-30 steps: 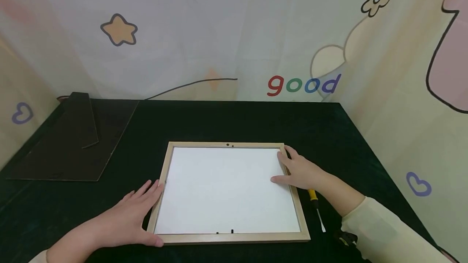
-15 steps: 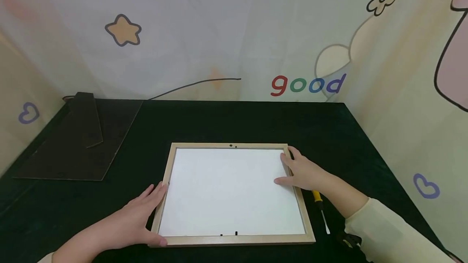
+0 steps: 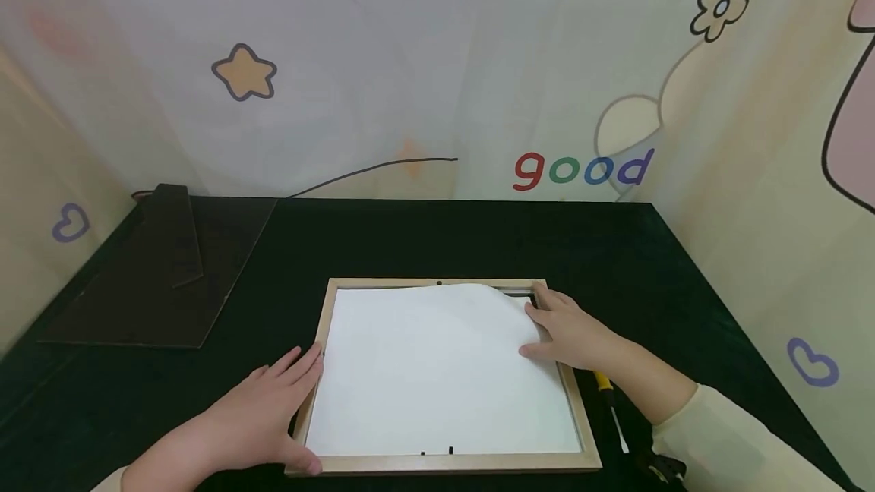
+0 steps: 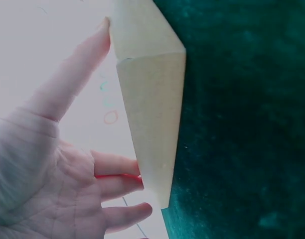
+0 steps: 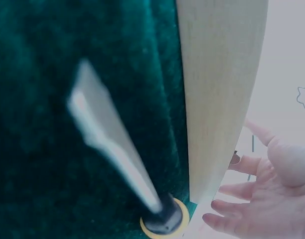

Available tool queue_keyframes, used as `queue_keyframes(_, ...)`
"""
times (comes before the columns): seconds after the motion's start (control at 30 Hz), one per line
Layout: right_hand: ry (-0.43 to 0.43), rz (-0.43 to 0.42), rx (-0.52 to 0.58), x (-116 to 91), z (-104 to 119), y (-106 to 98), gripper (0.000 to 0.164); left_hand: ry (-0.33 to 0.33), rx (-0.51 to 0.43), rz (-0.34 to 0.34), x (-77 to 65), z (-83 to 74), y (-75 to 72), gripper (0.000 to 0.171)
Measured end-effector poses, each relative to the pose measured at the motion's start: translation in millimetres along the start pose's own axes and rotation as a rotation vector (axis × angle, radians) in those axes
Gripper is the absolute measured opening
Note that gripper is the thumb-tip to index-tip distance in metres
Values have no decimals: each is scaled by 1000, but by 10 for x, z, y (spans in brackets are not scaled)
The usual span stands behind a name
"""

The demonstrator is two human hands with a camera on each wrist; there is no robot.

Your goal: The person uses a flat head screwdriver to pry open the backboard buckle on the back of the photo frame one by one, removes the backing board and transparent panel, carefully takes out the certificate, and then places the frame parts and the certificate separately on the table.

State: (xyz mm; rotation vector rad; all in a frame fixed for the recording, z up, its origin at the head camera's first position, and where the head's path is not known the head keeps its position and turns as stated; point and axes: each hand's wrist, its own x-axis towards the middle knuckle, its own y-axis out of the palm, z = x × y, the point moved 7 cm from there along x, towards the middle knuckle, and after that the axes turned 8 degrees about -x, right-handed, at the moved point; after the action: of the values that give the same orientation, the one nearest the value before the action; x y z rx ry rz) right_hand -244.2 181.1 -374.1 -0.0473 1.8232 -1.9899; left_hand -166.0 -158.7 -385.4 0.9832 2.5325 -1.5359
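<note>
A light wooden picture frame [image 3: 451,464] lies on the dark green cloth with a white sheet [image 3: 437,378] inside it. Near its top right corner the sheet bulges upward, showing a dark gap beneath. My left hand [image 3: 256,416] rests at the frame's left side, fingers along the side bar and thumb on the near-left corner; the left wrist view shows the fingers spread, reaching the wooden bar [image 4: 152,129]. At the top right corner, my right hand [image 3: 574,329] touches the sheet with thumb and index finger, other fingertips over the frame's corner.
A screwdriver [image 3: 613,408] with yellow-and-black handle lies right of the frame, its flat metal blade [image 5: 110,134] close in the right wrist view. A small dark object [image 3: 666,468] sits by the right sleeve. A black backing board [image 3: 157,302] with a stand flap lies at far left.
The white sheet, flat before, now bulges up near the top right corner under my right hand. The left hand keeps its place on the frame. The head view has shifted slightly.
</note>
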Motion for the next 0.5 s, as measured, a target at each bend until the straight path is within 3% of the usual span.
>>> queue_keyframes(0.33, -41, -20, 24, 23, 56, -46, 57, -28, 11, 11, -13, -16, -27, 122)
queue_keyframes(0.5, -24, -21, 125, -36, 12, -71, 61, -26, 12, 20, 9, -40, -19, 121)
